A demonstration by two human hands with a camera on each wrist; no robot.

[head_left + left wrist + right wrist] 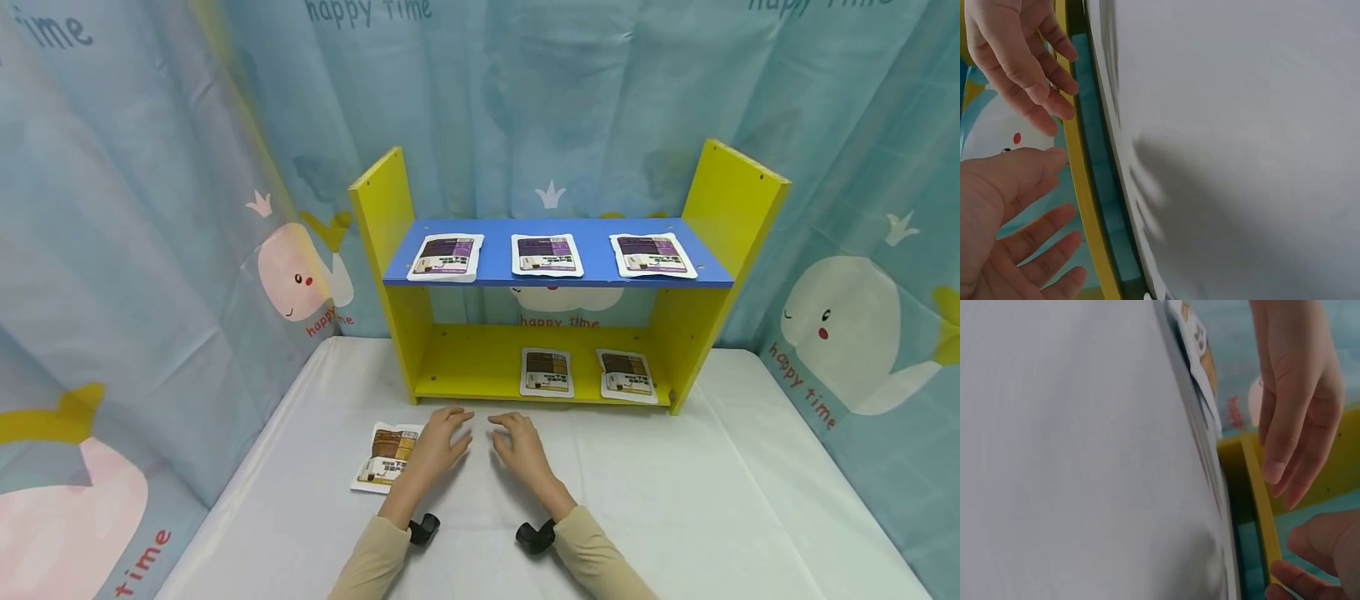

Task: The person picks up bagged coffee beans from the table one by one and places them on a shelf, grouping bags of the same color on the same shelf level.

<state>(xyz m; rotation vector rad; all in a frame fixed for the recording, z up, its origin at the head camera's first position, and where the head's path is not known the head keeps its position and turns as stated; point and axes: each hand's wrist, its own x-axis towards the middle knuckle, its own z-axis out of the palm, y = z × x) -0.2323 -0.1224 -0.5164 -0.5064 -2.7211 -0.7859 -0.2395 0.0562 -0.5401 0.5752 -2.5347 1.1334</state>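
My left hand (437, 446) is held over the white table, fingers loosely bent and holding nothing. Beside and partly behind it in the head view lies a white packet with a brown and yellow print (387, 458), its right part hidden by the hand. Facing the left hand across a small gap is my right hand (522, 450), likewise relaxed and holding nothing. In the left wrist view, the left hand (1016, 231) and right hand (1019, 59) show spread fingers with only air between them. The right wrist view also shows the left hand (1300, 394) hanging with loose fingers.
Behind the hands stands a yellow shelf unit (378, 200) with a blue upper board (495, 258). Three purple-printed packets (547, 255) lie along that board. On the yellow lower board (468, 367) are two brown-printed packets (547, 372), towards the middle and right. Patterned curtains (465, 100) surround the table.
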